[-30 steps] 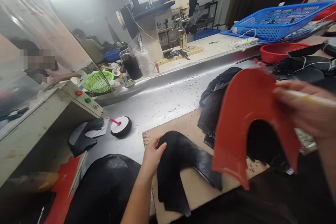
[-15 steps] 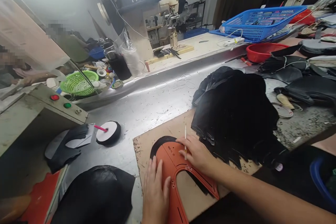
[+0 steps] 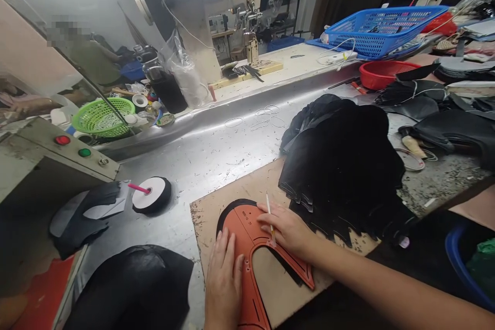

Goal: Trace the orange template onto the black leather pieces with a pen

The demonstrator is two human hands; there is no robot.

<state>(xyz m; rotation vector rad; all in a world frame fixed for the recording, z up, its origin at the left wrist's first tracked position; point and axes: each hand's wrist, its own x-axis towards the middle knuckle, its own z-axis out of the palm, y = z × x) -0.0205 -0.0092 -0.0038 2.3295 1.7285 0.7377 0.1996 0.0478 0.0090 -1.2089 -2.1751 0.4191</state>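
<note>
An orange U-shaped template (image 3: 240, 227) with narrow slots and printed marks lies over a black leather-like piece (image 3: 223, 216), whose dark edge shows along the curved top. Both rest on a brown board (image 3: 204, 211). My left hand (image 3: 224, 278) lies flat along the template's left side, fingers stretched out. In my right hand (image 3: 288, 229) is a slim pen (image 3: 269, 214), held between the fingers and leaning a little, its lower end at the slots by the template's inner curve. Whether the tip touches the piece beneath, I cannot tell.
A big black stack of cut pieces (image 3: 344, 165) sits right of the board. Another black piece (image 3: 135, 283) lies at left, below a ribbon roll (image 3: 152, 195). Behind stand a sewing machine (image 3: 193, 26), blue basket (image 3: 379, 31), red basin (image 3: 386, 73) and green basket (image 3: 102, 116).
The view has shifted slightly. My right hand has lowered the pen's lower end toward the slots at the inner curve, and the pen leans more. My left hand stays on the template.
</note>
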